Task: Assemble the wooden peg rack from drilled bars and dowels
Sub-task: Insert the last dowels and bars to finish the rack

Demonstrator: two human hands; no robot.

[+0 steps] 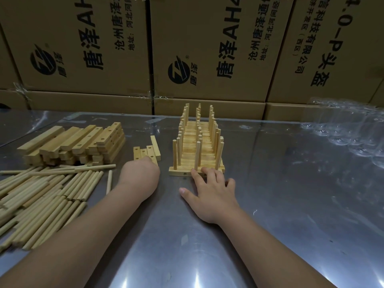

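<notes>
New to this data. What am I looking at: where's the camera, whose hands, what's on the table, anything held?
There is no machine here: a person works bare-handed. The single picture comes from a wide-angle camera worn on their head, looking forward and down, so both arms enter from the bottom.

On the shiny table lie a pile of loose dowels, a stack of drilled bars, a few short drilled bars and the peg rack with upright dowels. Cardboard boxes stand behind, and clear plastic wrap lies far right.

The right hand is spread flat, its fingers touching the rack's front bar. The left hand is at the short bars. Its fingers are hidden, so I cannot tell if it holds one.
</notes>
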